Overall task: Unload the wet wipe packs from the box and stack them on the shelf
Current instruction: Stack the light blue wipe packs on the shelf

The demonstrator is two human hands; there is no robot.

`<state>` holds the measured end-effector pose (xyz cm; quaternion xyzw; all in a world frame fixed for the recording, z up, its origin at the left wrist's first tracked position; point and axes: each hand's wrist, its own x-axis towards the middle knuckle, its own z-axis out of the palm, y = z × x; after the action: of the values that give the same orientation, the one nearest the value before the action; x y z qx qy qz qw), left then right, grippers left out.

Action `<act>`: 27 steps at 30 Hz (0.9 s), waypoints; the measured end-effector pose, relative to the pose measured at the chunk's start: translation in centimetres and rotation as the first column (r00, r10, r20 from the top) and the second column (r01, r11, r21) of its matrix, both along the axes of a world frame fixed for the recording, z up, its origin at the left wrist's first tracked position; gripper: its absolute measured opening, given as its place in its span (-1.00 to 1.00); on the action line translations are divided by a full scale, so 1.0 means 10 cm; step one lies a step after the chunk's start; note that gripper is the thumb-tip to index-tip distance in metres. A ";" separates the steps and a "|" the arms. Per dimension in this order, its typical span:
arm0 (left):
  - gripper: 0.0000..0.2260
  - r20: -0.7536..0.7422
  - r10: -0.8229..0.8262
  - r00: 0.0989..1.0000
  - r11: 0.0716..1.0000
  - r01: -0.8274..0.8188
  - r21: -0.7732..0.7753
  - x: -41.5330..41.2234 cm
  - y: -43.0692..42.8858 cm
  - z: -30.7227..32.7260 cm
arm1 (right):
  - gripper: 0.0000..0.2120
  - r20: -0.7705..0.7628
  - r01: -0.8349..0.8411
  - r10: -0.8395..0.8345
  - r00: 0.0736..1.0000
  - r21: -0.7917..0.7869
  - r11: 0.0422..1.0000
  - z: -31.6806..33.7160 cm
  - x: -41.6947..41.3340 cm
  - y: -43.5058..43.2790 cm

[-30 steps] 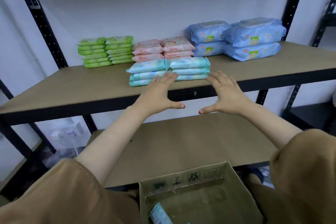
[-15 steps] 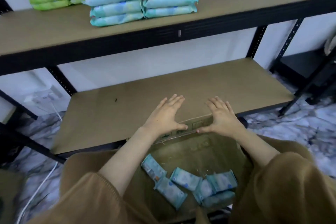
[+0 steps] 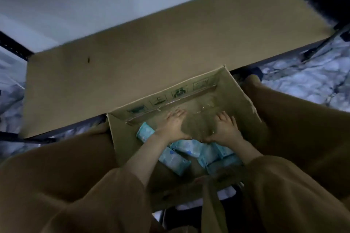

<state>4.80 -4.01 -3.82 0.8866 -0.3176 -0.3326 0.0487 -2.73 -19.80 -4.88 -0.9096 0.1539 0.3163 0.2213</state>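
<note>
Inside the open cardboard box (image 3: 244,100), seen from the head camera, both hands were lowered side by side, the left hand (image 3: 175,126) and right hand (image 3: 225,128) spread flat with nothing gripped. Pale blue wet wipe packs (image 3: 191,150) were scattered on the box floor beneath the wrists, and the bare lower shelf (image 3: 151,53) was seen just beyond the box.
</note>
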 end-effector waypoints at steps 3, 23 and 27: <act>-0.22 -0.069 -0.027 0.997 0.998 0.031 0.055 -0.04 -0.05 -0.33 | -0.11 -0.103 0.039 -0.039 0.994 -0.001 0.999 -0.33 -0.11 0.01; -0.37 0.014 0.080 0.997 0.997 -0.080 0.005 -0.24 -0.01 -1.65 | -0.22 0.000 0.049 -0.050 0.999 -0.139 0.989 -1.44 -0.26 -0.37; -0.33 0.062 0.202 0.977 0.979 -0.204 0.018 -0.08 -0.14 -1.73 | -0.07 0.099 0.166 -0.167 0.981 0.016 0.986 -1.53 -0.11 -0.36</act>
<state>3.96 -5.38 -21.13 0.9245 -0.2228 -0.3031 0.0622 -3.82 -23.44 -20.13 -0.9074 0.2169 0.2512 0.2579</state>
